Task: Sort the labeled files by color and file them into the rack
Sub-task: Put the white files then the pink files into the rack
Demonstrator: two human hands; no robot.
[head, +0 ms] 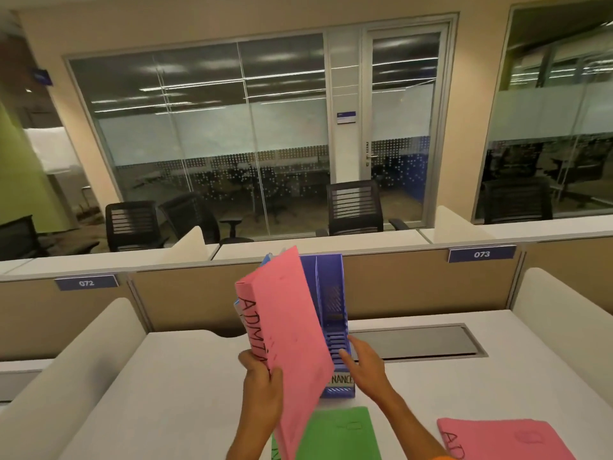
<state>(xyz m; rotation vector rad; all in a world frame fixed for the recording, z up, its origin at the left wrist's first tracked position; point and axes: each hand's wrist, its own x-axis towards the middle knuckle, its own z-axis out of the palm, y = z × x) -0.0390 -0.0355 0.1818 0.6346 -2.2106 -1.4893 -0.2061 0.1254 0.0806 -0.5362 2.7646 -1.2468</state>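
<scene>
Two hands are being shown above a white desk (166, 393). A pink file (285, 327) is being held tilted before a blue rack (331, 310), the grip of the left hand (260, 383) closed round it. The right hand (363, 363) is being held open at the rack's front. A green file (341, 433) and a second pink file (497, 439) are being shown lying flat nearby.

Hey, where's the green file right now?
In the head view, the green file lies flat on the desk at bottom centre, just in front of the rack and left of the flat pink file.
</scene>
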